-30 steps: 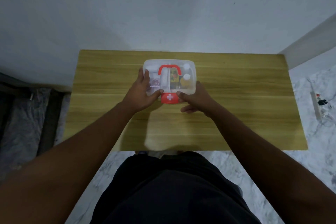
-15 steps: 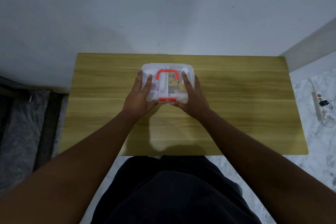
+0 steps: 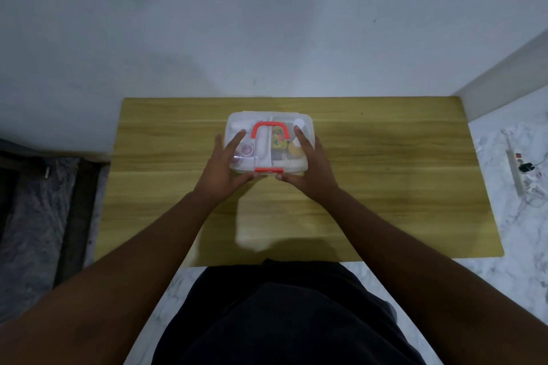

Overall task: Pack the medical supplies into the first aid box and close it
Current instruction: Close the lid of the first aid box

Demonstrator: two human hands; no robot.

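The clear plastic first aid box (image 3: 307, 124) sits at the middle back of the wooden table (image 3: 385, 181). Its lid is down, with a red handle (image 3: 257, 129) lying flat on top and a red latch (image 3: 268, 170) on the near edge. Through the lid I see several supplies, among them a purple round item and a yellow packet. My left hand (image 3: 224, 166) lies on the box's left side, fingers on the lid, thumb under the near edge. My right hand (image 3: 310, 166) mirrors it on the right side, thumb by the latch.
A white wall rises right behind the table. A power strip (image 3: 517, 169) with a plug lies on the marble floor to the right. Dark frames stand on the floor at the left. My dark-clothed lap is at the table's near edge.
The red latch, hanging out in front one second ago, now sits folded against the box's near edge. Both hands shifted from the front corners up onto the lid.
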